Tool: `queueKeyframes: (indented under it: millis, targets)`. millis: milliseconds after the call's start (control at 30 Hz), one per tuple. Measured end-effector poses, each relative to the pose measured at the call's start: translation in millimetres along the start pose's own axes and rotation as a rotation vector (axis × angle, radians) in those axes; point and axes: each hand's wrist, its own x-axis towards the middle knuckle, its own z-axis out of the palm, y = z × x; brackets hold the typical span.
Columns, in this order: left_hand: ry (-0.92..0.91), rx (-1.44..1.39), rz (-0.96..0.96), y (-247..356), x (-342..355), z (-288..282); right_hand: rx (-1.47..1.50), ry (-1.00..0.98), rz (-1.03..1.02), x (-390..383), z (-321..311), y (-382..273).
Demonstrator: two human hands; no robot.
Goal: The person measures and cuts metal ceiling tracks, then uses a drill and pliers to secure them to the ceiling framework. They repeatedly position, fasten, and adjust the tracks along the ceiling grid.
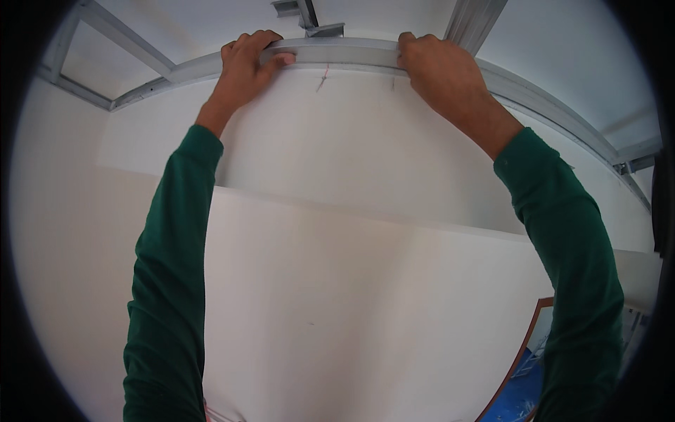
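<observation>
Both my arms reach up to a long grey metal channel (344, 53) that runs along the top of the white wall, just under the ceiling. My left hand (246, 69) grips it with the fingers over the upper edge and the thumb along the front face. Farther right, my right hand (450, 76) is closed round the same channel, its knuckles up and most fingertips hidden. Between the hands, a short bent metal bracket (325, 31) sits at the channel's upper edge, joined to a strip going up.
A metal ceiling frame (126, 39) spans the upper left, and a ribbed metal profile (475, 24) meets the channel behind my right hand. Red and dark marks (323, 79) show on the wall. A ledge (365, 214) crosses below. A brown-framed blue picture (517, 380) is at lower right.
</observation>
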Motion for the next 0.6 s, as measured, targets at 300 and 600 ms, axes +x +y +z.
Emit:
queueKeyframes:
  millis: [300, 600]
  targets:
    - [-0.021, 0.057, 0.052, -2.5, 1.8, -1.5, -0.07, 0.105, 0.018, -4.7, 7.4, -7.1]
    - [-0.139, 0.257, -0.131, 20.2, 5.6, -1.3, 0.124, 0.015, 0.091, -30.8, -9.5, -32.3]
